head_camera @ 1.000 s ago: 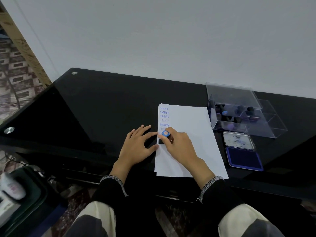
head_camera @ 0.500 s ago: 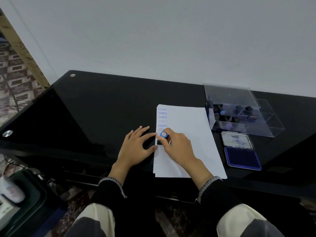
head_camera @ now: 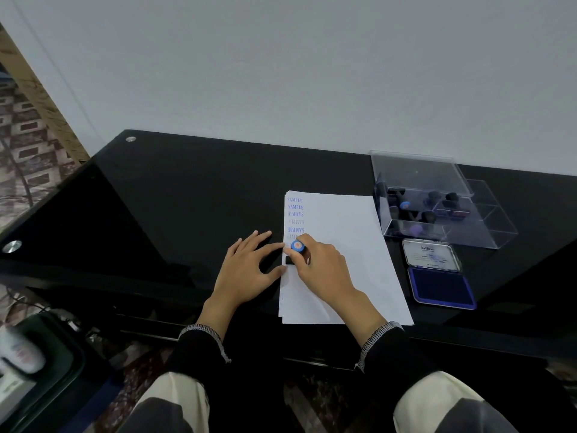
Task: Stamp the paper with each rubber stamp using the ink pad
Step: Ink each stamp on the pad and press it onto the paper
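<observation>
Right hand (head_camera: 321, 264) pinching blue-capped stamp (head_camera: 297, 246), base down on paper (head_camera: 343, 245) near its left edge. At nine o'clock of stamp, left hand (head_camera: 246, 270) flat, fingers spread, fingertips touching paper's edge.

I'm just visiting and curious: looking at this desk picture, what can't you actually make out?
All from the head view:
- The face of the stamp: pressed to the paper and covered by the right hand.
- The newest print: under the stamp.
- The stamps in the clear box: dark, small, overlapping; no count possible.
- The small print on the ink pad lid: too small.
- The white things at lower left: blurred, cut by the edge.
</observation>
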Available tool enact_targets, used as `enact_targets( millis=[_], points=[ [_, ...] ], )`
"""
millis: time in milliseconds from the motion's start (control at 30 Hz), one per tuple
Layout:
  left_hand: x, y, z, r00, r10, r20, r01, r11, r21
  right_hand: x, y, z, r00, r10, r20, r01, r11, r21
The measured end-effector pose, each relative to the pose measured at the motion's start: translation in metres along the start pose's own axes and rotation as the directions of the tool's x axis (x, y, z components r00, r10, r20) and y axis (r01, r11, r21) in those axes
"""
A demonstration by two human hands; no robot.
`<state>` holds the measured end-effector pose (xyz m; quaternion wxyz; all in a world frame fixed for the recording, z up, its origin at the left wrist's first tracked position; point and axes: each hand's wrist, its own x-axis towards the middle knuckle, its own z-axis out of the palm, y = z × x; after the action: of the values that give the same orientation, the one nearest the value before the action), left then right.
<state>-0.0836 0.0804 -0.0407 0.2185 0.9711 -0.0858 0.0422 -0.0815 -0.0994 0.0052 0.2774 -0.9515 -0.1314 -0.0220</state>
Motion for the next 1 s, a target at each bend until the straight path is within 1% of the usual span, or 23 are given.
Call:
enact_targets(
  millis=[300,333,367,400,433,500,567,633,700,800,900,1000],
  points=[
    [0.000,0.000,-0.001,1.000,0.009,-0.012,-0.008,1.000,0.004,0.008,0.001,0.000,0.999,0.040,0.022,-0.040,0.999,0.027],
    [0.000,0.000,-0.001,1.000,0.009,-0.013,-0.009,1.000,0.000,0.009,0.002,0.001,0.999,0.048,0.023,-0.049,0.998,0.043],
    [0.000,0.000,-0.001,1.000,0.010,-0.011,-0.010,1.000,0.000,0.010,0.005,0.000,0.997,0.076,0.014,-0.077,0.992,0.099],
    [-0.001,0.000,-0.001,1.000,0.012,-0.007,-0.012,1.000,-0.001,0.010,0.007,-0.002,0.993,0.116,-0.014,-0.111,0.973,0.204],
    [-0.001,-0.001,-0.002,1.000,0.014,-0.003,-0.014,1.000,-0.001,0.008,0.010,-0.006,0.982,0.180,-0.049,-0.154,0.931,0.330],
    [-0.002,0.000,-0.003,1.000,0.016,0.002,-0.016,1.000,-0.007,0.004,0.017,-0.017,0.938,0.323,-0.123,-0.209,0.813,0.544],
    [-0.002,0.001,-0.004,1.000,0.017,0.004,-0.016,1.000,-0.018,0.000,0.025,-0.026,0.883,0.439,-0.166,-0.229,0.711,0.665],
    [-0.002,0.002,-0.005,1.000,0.015,0.013,-0.015,1.000,-0.019,-0.003,0.032,-0.030,0.836,0.524,-0.166,-0.234,0.613,0.755],
    [-0.002,0.002,-0.006,1.000,0.014,0.019,-0.013,1.000,-0.017,-0.004,0.038,-0.029,0.807,0.570,-0.156,-0.230,0.545,0.806],
    [-0.003,0.002,-0.006,1.000,0.015,0.007,-0.015,1.000,-0.025,-0.007,0.043,-0.026,0.795,0.590,-0.141,-0.223,0.500,0.837],
    [-0.002,0.003,-0.006,1.000,0.013,0.013,-0.012,1.000,-0.026,-0.010,0.045,-0.023,0.789,0.597,-0.142,-0.221,0.492,0.842],
    [-0.002,0.004,-0.006,1.000,0.008,0.020,-0.008,1.000,-0.019,-0.012,0.045,-0.021,0.801,0.578,-0.156,-0.209,0.514,0.832]
  ],
)
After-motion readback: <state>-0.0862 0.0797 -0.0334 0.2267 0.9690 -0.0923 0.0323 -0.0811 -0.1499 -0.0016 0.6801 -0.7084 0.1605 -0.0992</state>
